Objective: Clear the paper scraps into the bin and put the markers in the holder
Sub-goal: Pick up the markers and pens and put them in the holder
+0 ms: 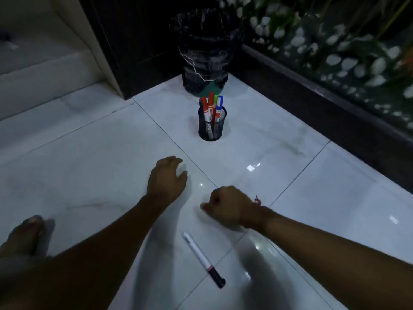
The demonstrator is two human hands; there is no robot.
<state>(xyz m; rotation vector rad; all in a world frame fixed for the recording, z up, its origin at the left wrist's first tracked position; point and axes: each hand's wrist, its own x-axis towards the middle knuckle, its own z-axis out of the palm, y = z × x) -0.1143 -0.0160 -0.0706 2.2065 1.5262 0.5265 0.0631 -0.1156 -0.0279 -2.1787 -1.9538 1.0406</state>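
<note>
A black mesh holder (211, 124) stands on the white tiled floor with several coloured markers (211, 106) upright in it. Behind it, in the corner, is a bin (204, 52) lined with a black bag. One white marker with a black cap (203, 259) lies loose on the floor near me, between my forearms. My left hand (167, 177) hovers over the floor, fingers curled and apart, holding nothing. My right hand (228, 205) is closed into a fist just above the loose marker; nothing shows inside it. No paper scraps are visible on the floor.
A dark wall base (312, 101) with a leaf-patterned panel runs along the right. A pale step or cabinet edge (55, 70) is at the left. A bare foot (24, 236) rests on the floor at the lower left.
</note>
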